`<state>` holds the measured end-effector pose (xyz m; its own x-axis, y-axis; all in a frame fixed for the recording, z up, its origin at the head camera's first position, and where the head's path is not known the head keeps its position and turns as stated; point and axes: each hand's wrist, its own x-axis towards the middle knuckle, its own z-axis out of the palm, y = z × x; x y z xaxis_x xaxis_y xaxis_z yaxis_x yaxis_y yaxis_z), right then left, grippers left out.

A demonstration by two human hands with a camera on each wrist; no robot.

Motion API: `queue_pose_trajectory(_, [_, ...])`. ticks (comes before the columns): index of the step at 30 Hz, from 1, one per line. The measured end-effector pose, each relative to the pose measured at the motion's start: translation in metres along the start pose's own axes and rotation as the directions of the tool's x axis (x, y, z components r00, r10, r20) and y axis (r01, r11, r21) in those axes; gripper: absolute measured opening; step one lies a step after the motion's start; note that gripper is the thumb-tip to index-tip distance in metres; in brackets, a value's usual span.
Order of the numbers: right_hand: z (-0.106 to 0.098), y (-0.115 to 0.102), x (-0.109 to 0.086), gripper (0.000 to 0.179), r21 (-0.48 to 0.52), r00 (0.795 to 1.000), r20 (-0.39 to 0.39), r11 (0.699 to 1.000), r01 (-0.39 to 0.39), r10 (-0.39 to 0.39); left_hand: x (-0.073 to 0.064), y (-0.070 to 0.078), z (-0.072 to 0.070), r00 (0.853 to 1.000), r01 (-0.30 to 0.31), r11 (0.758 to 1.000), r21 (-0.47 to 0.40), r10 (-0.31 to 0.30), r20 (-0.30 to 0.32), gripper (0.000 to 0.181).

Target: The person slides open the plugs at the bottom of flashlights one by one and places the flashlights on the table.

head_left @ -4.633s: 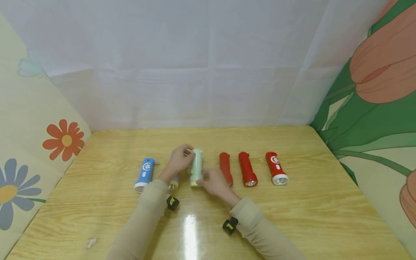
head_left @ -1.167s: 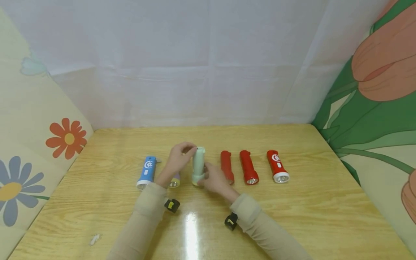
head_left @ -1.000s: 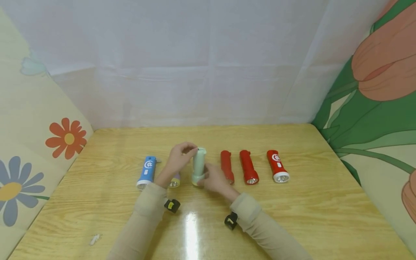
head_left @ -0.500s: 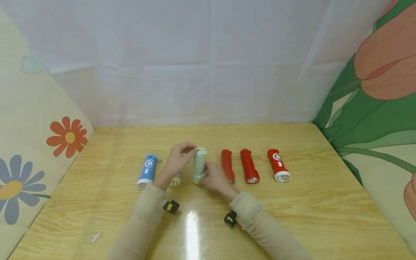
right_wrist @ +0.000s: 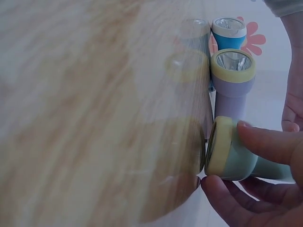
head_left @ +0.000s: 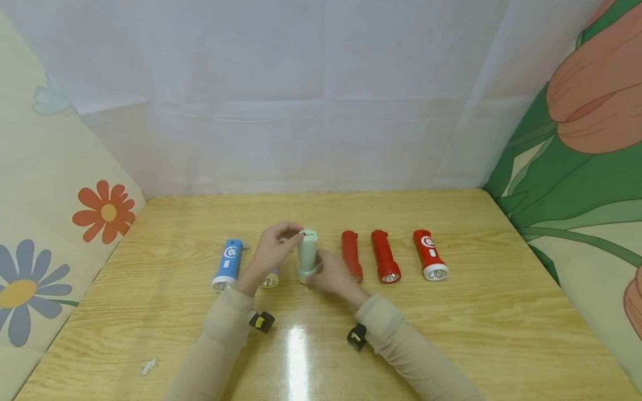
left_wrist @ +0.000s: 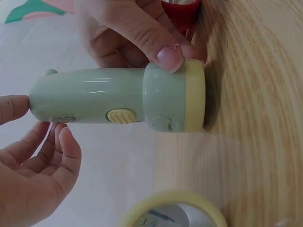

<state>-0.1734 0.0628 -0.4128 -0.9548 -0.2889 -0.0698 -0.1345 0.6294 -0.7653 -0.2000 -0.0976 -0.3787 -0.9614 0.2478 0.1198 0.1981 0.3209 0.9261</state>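
A pale green flashlight [head_left: 307, 257] with a yellow rim stands about upright, lens end down on the table. My left hand [head_left: 272, 248] pinches its tail end, where a dark slit shows. Low on the lamp head, my right hand [head_left: 332, 273] grips it between thumb and fingers. The left wrist view shows the green flashlight [left_wrist: 94, 92] with its yellow ribbed switch. In the right wrist view, its yellow rim [right_wrist: 220, 146] is at the table surface. A lilac flashlight [head_left: 271, 278] with a yellow rim lies partly hidden behind my left wrist.
A blue flashlight [head_left: 228, 264] lies to the left. Two plain red flashlights [head_left: 351, 255] [head_left: 385, 256] and a red-and-white one [head_left: 429, 256] lie to the right. A whitish mark [head_left: 148, 366] is on the wooden table [head_left: 481, 340] at front left.
Several seconds ago the green flashlight lay flatter; its tail end has since been raised upright. Over the last second both hands keep their hold, with only slight shifts.
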Motion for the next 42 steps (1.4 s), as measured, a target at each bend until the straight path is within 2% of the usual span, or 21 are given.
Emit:
queue_pose_trajectory(7, [0.000,-0.001,0.000,0.043,-0.022,1.000,-0.004,1.000,0.011,-0.011,-0.003,-0.001,-0.001,1.000,-0.019,1.000,0.005,0.019,0.024,0.023])
queue_pose_trajectory(24, [0.002,-0.002,-0.001,0.044,-0.046,1.000,0.009,0.999,0.014,-0.014,-0.009,-0.005,-0.002,0.995,-0.092,0.996,-0.019,0.093,0.036,0.020])
queue_pose_trajectory(36, [0.000,-0.003,0.001,0.041,-0.031,1.000,0.013,1.000,0.001,0.000,-0.014,-0.005,-0.005,0.994,-0.106,0.994,-0.036,0.107,0.028,0.018])
queue_pose_trajectory(42, [0.000,-0.003,0.003,0.042,-0.045,1.000,0.026,0.999,0.008,-0.007,-0.015,-0.005,-0.005,0.993,-0.118,0.993,-0.016,0.119,0.023,0.018])
